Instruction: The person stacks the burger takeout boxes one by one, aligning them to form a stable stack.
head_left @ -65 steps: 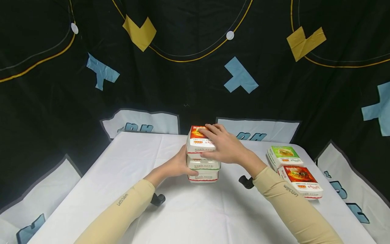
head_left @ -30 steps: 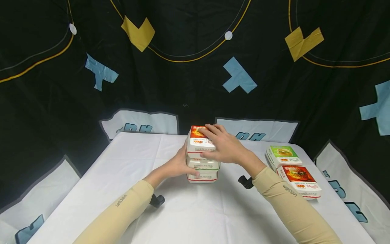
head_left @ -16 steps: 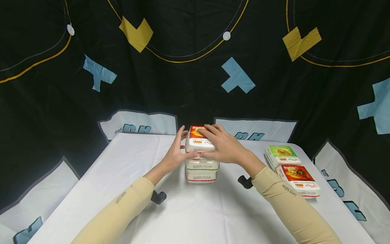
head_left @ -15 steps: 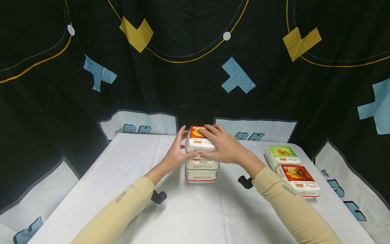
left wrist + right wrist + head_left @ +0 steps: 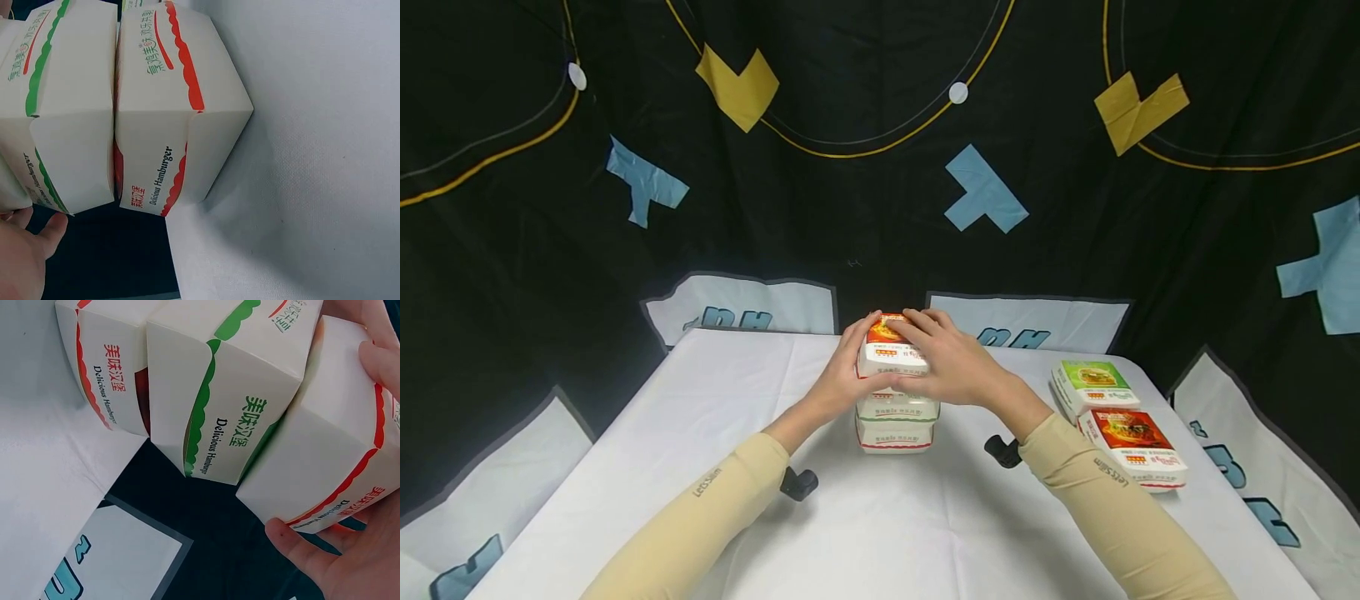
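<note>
Three paper hamburger boxes stand stacked at the middle of the table. The top box (image 5: 889, 354) has a red printed lid, the middle box (image 5: 897, 407) green trim and the bottom box (image 5: 895, 435) red trim. My left hand (image 5: 844, 377) grips the top box from its left side, thumb across the front and fingers at the upper left edge. On the other side, my right hand (image 5: 957, 360) holds the same box, its fingers over the lid and upper right. The thumbs nearly meet at the front. Wrist views show the green-trimmed box (image 5: 234, 394) beneath the held one.
At the right of the white table (image 5: 880, 533) lie a green-lidded burger box (image 5: 1096, 379) and, nearer, a red-lidded burger box (image 5: 1133, 437). Black wrist camera parts (image 5: 1002, 451) hang below the forearms. A black curtain (image 5: 850, 217) hangs behind the table.
My left hand has let go of the lower boxes, moved up and closed on the left side of the top box. My right hand and the stack have stayed in place.
</note>
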A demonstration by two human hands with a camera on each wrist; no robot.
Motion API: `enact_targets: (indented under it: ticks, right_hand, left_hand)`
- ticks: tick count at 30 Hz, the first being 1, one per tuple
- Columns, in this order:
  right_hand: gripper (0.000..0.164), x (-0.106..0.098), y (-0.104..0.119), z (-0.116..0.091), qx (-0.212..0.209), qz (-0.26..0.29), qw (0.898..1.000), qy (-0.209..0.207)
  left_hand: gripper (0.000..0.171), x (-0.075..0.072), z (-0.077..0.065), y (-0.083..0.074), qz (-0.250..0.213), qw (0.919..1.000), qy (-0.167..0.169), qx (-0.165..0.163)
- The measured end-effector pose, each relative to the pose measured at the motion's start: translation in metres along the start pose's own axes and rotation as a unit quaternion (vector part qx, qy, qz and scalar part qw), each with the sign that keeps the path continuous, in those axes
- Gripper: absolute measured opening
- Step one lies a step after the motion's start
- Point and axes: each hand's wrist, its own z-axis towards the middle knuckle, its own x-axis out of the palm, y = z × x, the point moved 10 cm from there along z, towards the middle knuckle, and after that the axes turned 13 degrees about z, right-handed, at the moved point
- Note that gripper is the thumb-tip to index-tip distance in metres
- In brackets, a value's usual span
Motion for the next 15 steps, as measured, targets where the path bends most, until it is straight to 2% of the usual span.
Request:
enact_targets:
  ticks: [6, 15]
  right_hand:
    - [0.085, 0.0003, 0.0005, -0.0002, -0.002, 0.004, 1.000, 0.001]
    - [0.087, 0.0024, 0.0022, -0.0018, 0.004, 0.014, 1.000, 0.012]
  left_hand:
    - [0.093, -0.0014, -0.0007, 0.0006, 0.034, 0.9994, 0.000, -0.004]
    - [0.093, -0.0003, -0.0007, 0.0032, 0.038, 0.9992, 0.010, -0.010]
